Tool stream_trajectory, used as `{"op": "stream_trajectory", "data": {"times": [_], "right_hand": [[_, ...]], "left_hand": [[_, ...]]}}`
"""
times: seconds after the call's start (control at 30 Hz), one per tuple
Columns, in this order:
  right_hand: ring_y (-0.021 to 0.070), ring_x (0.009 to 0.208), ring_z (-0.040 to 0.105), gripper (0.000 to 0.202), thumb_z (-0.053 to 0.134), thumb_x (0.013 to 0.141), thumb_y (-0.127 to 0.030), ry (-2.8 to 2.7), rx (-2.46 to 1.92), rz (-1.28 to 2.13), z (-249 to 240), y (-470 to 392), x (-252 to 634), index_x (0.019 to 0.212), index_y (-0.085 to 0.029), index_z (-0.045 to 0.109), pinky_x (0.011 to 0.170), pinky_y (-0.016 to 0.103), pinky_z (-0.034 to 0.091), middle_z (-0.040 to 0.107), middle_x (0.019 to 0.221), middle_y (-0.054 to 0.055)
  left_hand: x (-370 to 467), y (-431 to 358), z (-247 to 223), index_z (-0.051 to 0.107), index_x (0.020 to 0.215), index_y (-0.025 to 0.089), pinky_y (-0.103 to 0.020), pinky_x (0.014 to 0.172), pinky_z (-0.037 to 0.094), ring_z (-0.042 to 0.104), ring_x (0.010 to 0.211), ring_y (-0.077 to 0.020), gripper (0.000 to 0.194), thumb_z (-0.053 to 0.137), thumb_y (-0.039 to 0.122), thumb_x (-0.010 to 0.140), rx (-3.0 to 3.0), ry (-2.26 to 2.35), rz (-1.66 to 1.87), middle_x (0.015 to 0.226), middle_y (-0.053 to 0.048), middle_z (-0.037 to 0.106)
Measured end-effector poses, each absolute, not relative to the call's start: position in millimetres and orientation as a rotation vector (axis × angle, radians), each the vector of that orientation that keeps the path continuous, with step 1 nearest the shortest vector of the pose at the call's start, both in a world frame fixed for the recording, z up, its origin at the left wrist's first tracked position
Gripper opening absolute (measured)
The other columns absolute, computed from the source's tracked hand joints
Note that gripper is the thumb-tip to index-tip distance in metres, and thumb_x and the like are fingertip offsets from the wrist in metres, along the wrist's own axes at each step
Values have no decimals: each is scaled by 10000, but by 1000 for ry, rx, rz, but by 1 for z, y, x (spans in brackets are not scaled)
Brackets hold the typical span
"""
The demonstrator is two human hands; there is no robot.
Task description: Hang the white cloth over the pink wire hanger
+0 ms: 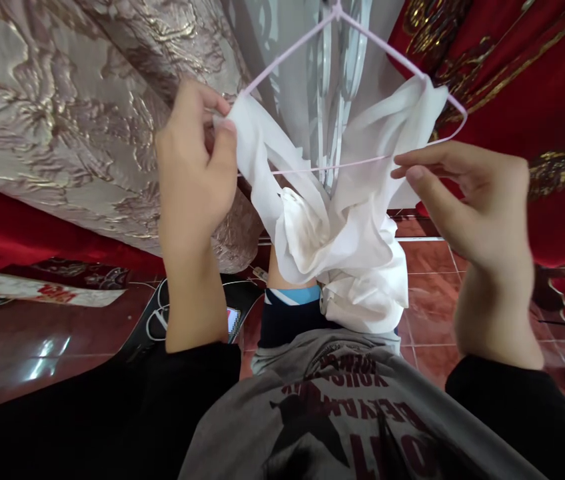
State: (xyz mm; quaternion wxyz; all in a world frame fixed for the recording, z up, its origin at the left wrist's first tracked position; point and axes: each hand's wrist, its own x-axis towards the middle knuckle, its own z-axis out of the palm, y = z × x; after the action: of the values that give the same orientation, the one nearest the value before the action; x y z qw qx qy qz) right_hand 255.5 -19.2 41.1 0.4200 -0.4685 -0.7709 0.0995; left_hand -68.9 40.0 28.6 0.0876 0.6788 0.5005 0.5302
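Note:
A pale pink hanger hangs at the top middle, with a thin white garment draped over its two shoulders. The garment's lower part bunches over my lap. My left hand pinches the garment's edge near the hanger's left end. At the right, my right hand has thumb and forefinger pinched together at the cloth's edge, close below the hanger's right end. The hanger's lower bar crosses in front of the cloth.
Shiny beige patterned fabric hangs at the left, red fabric with gold trim at the right. A black seat with a phone and white cable stands at the lower left. The floor has red tiles.

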Motion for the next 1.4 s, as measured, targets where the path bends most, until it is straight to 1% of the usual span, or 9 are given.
{"op": "stream_trajectory", "data": {"times": [0.13,0.27,0.37,0.47,0.67,0.8,1.1,1.27,1.4], "right_hand": [[228,1159,698,311,547,1028,-431,-2001,-1020,249,8,15,233,1200,-247,728,1067,470,563,743,1230,77],[260,1348,598,330,529,1017,-453,-2108,-953,185,-37,50,213,1252,-276,678,1263,582,384,663,1407,71],[244,1221,629,263,497,1033,-417,-1959,-1008,65,-59,51,205,1075,-242,689,1218,569,383,705,1272,73],[223,1072,637,262,497,1041,-406,-1803,-1067,-24,-65,40,200,998,-231,688,1120,512,417,725,1085,70],[192,950,599,320,564,1024,-499,-1676,-1174,-115,-60,24,186,972,-246,753,1021,441,436,683,932,51],[182,931,578,353,581,1014,-534,-1662,-1199,-89,-58,19,181,923,-238,751,1016,430,430,672,900,40],[188,944,562,357,571,1020,-532,-1632,-1199,-68,-63,19,175,915,-232,733,1017,437,424,651,903,46],[188,945,567,345,593,1009,-536,-1657,-1203,-51,-61,22,178,917,-233,729,1008,433,428,666,911,39],[171,932,580,314,619,1003,-517,-1657,-1168,-56,-57,13,181,928,-232,727,992,409,418,674,909,27]], "left_hand": [[-66,45,21,683,1090,149,-240,797,408,428,677,-128,288,688,-64,896,2006,1442,1625,831,36,559],[-57,36,9,684,1147,177,-265,841,458,531,771,-148,235,723,71,942,1939,1293,1750,999,-13,656],[-44,22,-13,615,1262,241,-315,978,485,616,1020,-179,308,703,173,976,1745,1225,2105,1262,-53,640],[-30,10,-51,594,1123,246,-377,1009,475,612,1090,-204,190,707,260,970,1404,1305,2522,1145,-45,612],[9,-4,-108,656,1073,207,-391,927,552,688,972,-227,315,642,513,1000,1270,1305,2193,1005,-66,680],[28,-11,-95,706,1102,207,-363,992,558,724,1091,-244,351,608,535,1027,1293,1208,2078,1061,-84,741],[14,-30,-60,785,1066,202,-357,929,608,766,1025,-239,297,695,478,1003,1276,1202,1785,1051,-79,800],[2,-28,-25,803,973,209,-336,826,623,738,802,-195,184,795,391,943,1243,1114,1759,810,-21,756],[-24,-9,21,779,970,143,-340,926,607,696,761,-156,141,710,259,1013,1059,799,1805,762,-14,688]]}}
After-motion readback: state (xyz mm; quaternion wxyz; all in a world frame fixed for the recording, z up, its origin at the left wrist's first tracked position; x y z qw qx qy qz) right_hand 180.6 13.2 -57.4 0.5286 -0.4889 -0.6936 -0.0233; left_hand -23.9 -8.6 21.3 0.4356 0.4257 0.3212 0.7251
